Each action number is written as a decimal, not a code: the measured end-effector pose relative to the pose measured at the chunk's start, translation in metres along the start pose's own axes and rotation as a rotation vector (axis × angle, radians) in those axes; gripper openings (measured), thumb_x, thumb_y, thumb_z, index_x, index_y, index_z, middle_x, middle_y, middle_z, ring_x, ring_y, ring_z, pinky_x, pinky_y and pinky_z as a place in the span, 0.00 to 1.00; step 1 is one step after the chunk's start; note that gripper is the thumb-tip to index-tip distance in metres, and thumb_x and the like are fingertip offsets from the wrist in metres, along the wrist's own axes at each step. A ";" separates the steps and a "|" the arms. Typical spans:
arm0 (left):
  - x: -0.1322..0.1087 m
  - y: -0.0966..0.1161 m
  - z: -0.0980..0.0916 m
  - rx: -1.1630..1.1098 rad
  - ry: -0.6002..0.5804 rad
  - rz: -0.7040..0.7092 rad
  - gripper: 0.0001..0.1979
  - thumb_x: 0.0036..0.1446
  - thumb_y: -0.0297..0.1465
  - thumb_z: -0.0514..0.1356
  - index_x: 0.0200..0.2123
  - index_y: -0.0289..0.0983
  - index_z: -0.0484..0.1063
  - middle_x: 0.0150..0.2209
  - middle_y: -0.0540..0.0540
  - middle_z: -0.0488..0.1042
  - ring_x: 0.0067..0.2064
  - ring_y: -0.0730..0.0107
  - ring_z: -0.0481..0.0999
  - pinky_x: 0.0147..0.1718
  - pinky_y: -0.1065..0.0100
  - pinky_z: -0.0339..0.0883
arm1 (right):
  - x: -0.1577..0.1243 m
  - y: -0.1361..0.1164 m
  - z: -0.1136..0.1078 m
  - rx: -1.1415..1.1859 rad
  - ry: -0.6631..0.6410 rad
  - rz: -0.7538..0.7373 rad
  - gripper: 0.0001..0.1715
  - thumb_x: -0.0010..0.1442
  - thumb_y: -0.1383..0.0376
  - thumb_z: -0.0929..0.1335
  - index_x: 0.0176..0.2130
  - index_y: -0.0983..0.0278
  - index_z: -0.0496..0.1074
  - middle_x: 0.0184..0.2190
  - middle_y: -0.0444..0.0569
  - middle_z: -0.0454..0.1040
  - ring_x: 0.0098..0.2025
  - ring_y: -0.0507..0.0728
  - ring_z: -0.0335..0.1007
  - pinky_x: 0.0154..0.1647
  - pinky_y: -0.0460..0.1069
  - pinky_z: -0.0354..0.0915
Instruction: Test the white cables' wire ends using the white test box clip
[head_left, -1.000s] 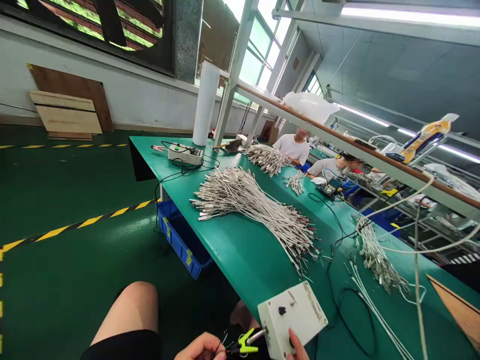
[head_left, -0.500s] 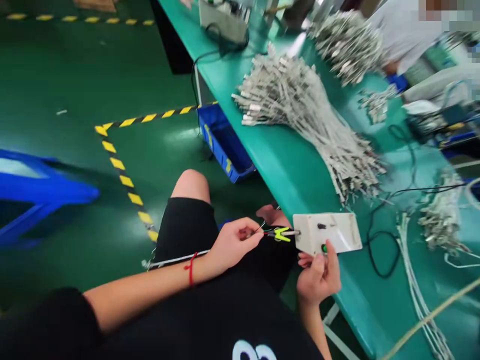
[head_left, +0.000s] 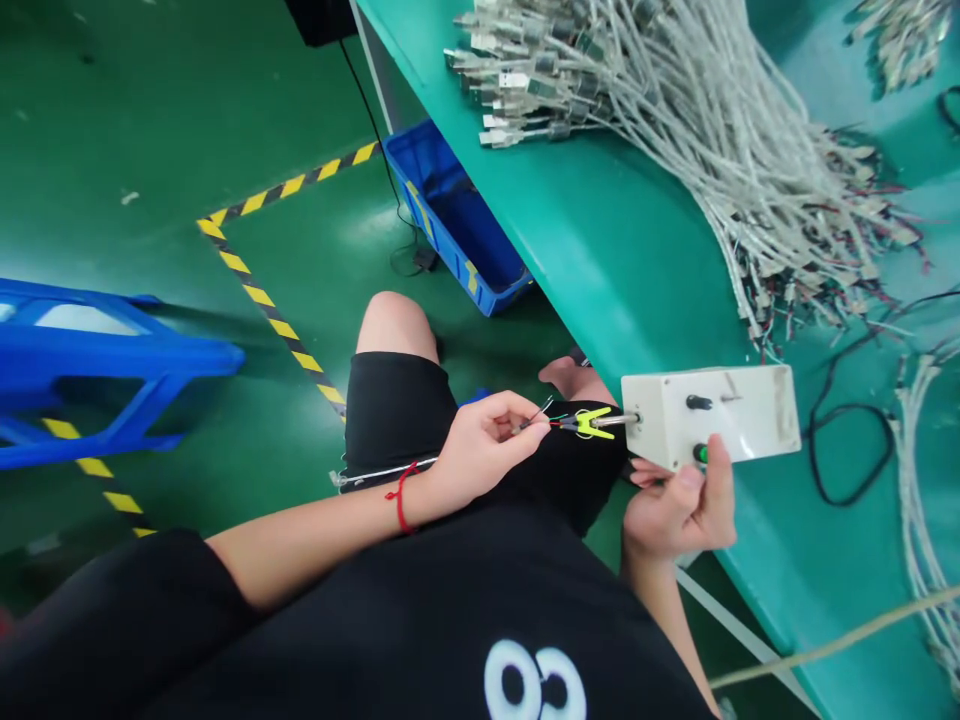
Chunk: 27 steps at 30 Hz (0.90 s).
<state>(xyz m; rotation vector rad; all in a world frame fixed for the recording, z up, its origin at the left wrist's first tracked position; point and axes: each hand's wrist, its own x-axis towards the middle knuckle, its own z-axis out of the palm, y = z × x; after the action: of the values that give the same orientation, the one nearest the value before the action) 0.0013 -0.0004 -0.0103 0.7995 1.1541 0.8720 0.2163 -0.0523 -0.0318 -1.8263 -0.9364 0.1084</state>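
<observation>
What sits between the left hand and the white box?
Head view: between the left hand and white box are thin wires, a yellow-green clip and a metal rod.

The place was a cable-assembly workshop: massed USB cables (head_left: pixel 697 130) covered a green bench (head_left: pixel 637 260), and yellow-black hazard tape (head_left: pixel 258 295) marked the floor (head_left: pixel 285 90).

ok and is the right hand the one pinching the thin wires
No, the left hand pinches the thin wires near the yellow clip, while the right hand is at the white box.
</observation>
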 end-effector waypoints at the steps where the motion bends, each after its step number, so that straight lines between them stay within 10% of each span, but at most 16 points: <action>1: 0.000 0.000 0.000 0.001 0.002 0.002 0.11 0.60 0.37 0.72 0.37 0.35 0.79 0.31 0.46 0.79 0.32 0.70 0.75 0.31 0.69 0.69 | 0.000 0.000 0.000 -0.001 0.003 -0.005 0.31 0.68 0.56 0.67 0.62 0.72 0.77 0.24 0.51 0.77 0.18 0.59 0.73 0.19 0.55 0.72; 27: -0.002 -0.007 -0.003 -0.032 -0.026 0.012 0.09 0.61 0.35 0.73 0.37 0.35 0.81 0.31 0.47 0.78 0.31 0.72 0.74 0.31 0.70 0.68 | -0.001 0.002 0.003 -0.010 0.006 -0.047 0.29 0.70 0.58 0.66 0.61 0.73 0.78 0.24 0.52 0.77 0.18 0.57 0.71 0.20 0.54 0.71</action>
<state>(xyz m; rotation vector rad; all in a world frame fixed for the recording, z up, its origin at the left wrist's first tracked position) -0.0004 -0.0054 -0.0165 0.7899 1.1112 0.8851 0.2151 -0.0506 -0.0351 -1.8110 -0.9766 0.0687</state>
